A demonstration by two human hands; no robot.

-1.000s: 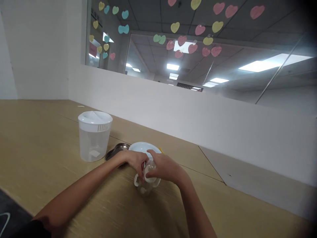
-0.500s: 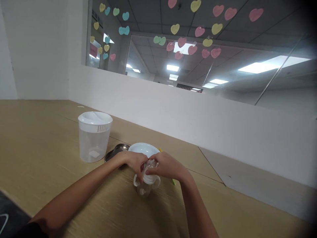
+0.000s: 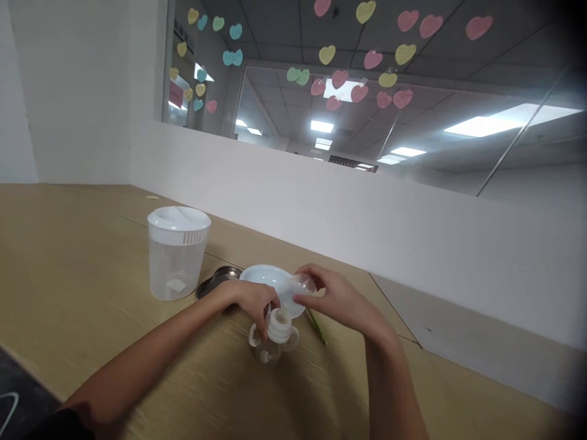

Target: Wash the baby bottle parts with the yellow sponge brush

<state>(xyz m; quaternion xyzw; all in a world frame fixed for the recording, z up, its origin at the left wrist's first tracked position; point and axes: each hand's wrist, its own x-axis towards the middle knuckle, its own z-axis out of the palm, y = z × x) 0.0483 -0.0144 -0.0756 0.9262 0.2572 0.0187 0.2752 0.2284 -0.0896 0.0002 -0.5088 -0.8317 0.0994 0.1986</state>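
Note:
A clear bottle [image 3: 268,352] with a white collar and two side handles stands on the table, its top uncovered. My left hand [image 3: 257,303] grips it at the neck from the left. To the upper right, my right hand [image 3: 334,296] holds a clear cap [image 3: 304,285] between thumb and fingers, over the right rim of a pale blue bowl [image 3: 263,275]. The cap is apart from the bottle and slightly blurred.
A lidded translucent bucket [image 3: 177,263] stands to the left. Beside it, a dark metal tray [image 3: 215,282] lies partly behind my left wrist. A green stick-like item [image 3: 317,327] lies right of the bowl. A white wall rises behind the table.
My right hand has lifted the clear cap off the bottle and moved it up and right, uncovering the bottle's top. My left hand stays at the bottle's neck.

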